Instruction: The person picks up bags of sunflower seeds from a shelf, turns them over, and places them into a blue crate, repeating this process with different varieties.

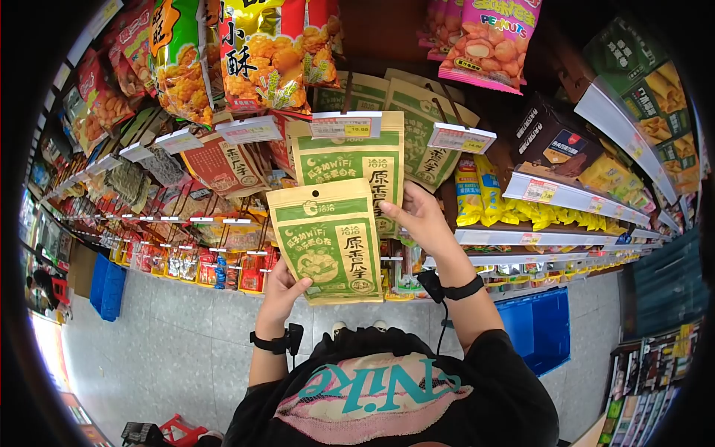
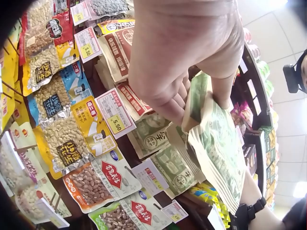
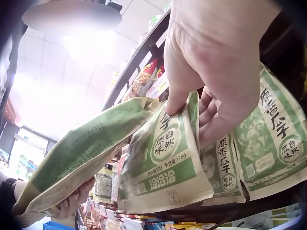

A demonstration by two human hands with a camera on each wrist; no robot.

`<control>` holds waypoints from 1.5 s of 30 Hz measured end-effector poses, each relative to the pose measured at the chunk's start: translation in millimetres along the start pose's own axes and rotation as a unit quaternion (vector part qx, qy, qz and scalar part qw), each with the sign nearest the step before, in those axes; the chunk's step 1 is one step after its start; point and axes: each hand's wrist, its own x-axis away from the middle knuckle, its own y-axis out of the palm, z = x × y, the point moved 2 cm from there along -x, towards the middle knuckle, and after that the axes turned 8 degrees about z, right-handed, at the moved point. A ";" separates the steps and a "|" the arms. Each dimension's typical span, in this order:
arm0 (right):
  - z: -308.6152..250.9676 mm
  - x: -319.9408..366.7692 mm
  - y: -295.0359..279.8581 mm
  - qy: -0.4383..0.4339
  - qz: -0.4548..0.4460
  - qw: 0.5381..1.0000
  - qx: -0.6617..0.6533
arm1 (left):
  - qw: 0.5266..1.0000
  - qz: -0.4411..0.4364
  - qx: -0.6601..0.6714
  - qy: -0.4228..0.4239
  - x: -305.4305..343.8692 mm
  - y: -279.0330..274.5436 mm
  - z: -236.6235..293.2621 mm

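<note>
My left hand grips the lower left of a green and cream bag of melon seeds, thumb over its front. This bag has a round hang hole at the top. Behind it stands a second matching melon seed bag, and my right hand pinches its right edge, thumb in front. A price tag crosses the upper part of that second bag in the head view. In the right wrist view, my right thumb lies on the second bag with the fingers curled behind; the left-hand bag tilts beside it.
More melon seed bags hang on hooks behind. Large snack bags and a pink peanut bag hang above. Shelf edges with price tags run right. Blue bins stand on the floor at both sides.
</note>
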 end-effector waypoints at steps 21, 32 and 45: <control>17.4 13.0 2.9 0.047 -0.056 0.997 -0.028 | 1.000 0.000 0.014 -0.004 4.3 4.9 0.0; 42.8 35.6 -15.4 0.123 -0.088 0.988 -0.013 | 0.999 0.046 -0.028 -0.006 4.9 17.9 7.5; 35.1 56.5 -8.8 0.096 -0.097 0.990 0.023 | 0.999 0.031 -0.010 0.012 0.6 22.8 -14.5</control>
